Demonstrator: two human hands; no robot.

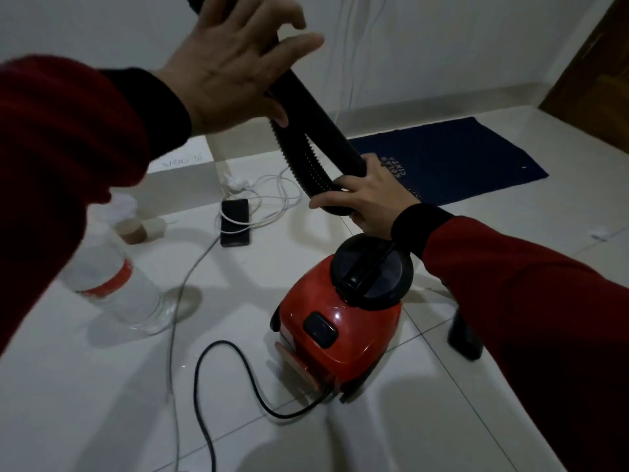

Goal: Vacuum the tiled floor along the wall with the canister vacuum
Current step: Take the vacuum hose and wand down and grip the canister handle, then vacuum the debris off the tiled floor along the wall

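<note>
White tiled floor (102,403) under dim light, pale wall (442,46) behind. Red canister vacuum (340,332) on the tiles near centre, black cord (218,386) looped beside it. Right hand (371,195) wrapped round the ribbed hose (306,161) at its lower end, above the canister. Left hand (231,63) spread open, fingers loose against the black tube (316,110). Plastic bottle (115,287), phone (235,222) and blue mat (452,158) farther out.

Canister vacuum (337,332): red body, black round lid. Hose (306,161): black, ribbed. Power cord (218,386): black. Mat (452,158) (upper right of frame): dark blue. Floor tiles (102,403): off-white. Sleeves (531,301): red, black cuffs.
</note>
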